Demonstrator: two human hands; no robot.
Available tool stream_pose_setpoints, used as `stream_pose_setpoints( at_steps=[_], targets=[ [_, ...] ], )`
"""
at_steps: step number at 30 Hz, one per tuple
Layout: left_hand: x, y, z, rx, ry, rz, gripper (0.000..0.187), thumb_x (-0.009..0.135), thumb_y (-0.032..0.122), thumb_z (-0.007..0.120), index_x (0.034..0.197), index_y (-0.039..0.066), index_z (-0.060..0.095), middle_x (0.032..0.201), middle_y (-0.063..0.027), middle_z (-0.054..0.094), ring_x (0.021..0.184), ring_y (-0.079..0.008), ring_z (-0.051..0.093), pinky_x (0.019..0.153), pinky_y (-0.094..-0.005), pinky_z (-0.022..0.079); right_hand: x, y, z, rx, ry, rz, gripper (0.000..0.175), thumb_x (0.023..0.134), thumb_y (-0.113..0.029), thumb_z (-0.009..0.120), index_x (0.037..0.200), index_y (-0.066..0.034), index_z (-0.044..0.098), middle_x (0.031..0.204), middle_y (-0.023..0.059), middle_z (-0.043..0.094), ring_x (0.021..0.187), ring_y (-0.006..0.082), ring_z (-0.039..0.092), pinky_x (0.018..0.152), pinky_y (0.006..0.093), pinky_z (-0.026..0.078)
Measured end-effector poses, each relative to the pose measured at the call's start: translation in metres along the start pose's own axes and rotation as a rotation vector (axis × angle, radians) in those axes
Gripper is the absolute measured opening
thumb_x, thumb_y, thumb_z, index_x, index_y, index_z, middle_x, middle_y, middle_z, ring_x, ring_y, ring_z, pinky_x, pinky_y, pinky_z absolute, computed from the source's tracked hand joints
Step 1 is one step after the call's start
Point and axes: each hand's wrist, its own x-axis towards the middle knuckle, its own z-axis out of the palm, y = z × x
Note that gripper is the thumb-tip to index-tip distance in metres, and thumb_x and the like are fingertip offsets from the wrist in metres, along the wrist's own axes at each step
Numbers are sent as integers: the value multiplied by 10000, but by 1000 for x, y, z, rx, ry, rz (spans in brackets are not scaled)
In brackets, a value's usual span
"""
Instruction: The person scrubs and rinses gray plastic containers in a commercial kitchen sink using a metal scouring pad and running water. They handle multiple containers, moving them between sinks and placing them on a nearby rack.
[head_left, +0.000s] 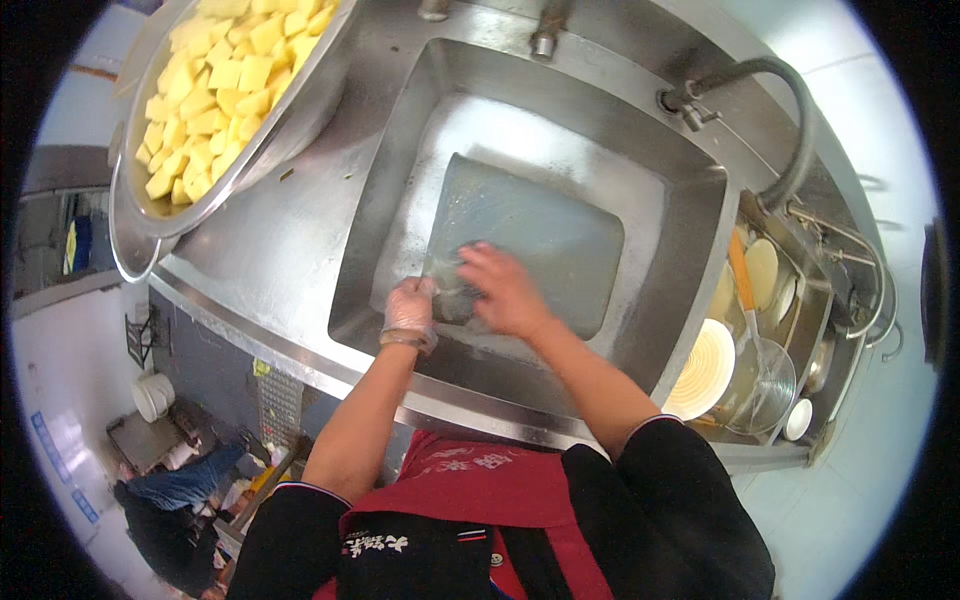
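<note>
My left hand (410, 311) wears a thin clear plastic glove, with a bracelet at the wrist. Its fingers are curled over the near left part of a deep steel sink (637, 379). Blur hides what those fingers may hold. Close to its right, my bare right hand (504, 291) is blurred, its fingers and thumb apart. Between the two hands is a small dark, partly see-through patch that I cannot make out. Below them, a flat grey-green rectangle (544, 232) with rounded corners covers much of the sink floor; I cannot tell whether it is a board or shallow water.
Peeled potato chunks (225, 97) fill a large steel basin (311, 124) on the left counter. Faucets (544, 45) line the back. In the right-hand sink lie a ridged white bowl (701, 371), a wire strainer (761, 386) and more dishes. A white bucket (154, 396) is at lower left.
</note>
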Motion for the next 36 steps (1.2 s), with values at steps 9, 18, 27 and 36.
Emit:
stream_pose_setpoints(
  at_steps=[9, 18, 27, 36],
  targets=[
    [-30, 56, -8, -15, 16, -127, 354, 931, 328, 600, 1132, 41, 658, 1002, -116, 646, 756, -250, 623, 483, -356, 535, -114, 171, -119, -204, 531, 1046, 455, 754, -96, 607, 1199, 0, 614, 1269, 250, 587, 1148, 414, 576, 971, 434, 471],
    [-49, 113, -41, -266, -34, -204, 336, 915, 247, 651, 1199, 68, 628, 1214, -110, 598, 885, -234, 599, 559, -276, 528, -154, 163, -56, 297, 424, 1189, 492, 770, -164, 604, 1231, 8, 608, 1145, 258, 663, 1107, 393, 627, 932, 406, 482],
    [5, 104, -54, 508, -175, 515, 343, 837, 242, 709, 1079, 17, 617, 938, -149, 673, 825, -289, 638, 749, -405, 519, -95, 198, -102, 57, 592, 889, 538, 811, -132, 666, 1309, 14, 524, 1288, 250, 587, 1190, 387, 566, 1003, 413, 443],
    [-17, 62, -5, 406, -142, 414, 419, 847, 387, 722, 1033, 15, 672, 879, -114, 696, 805, -190, 613, 771, -343, 485, -159, 154, 25, -243, 35, 1303, 649, 740, -76, 729, 1347, -44, 498, 1344, 247, 512, 1252, 396, 493, 1038, 436, 422]
  ],
)
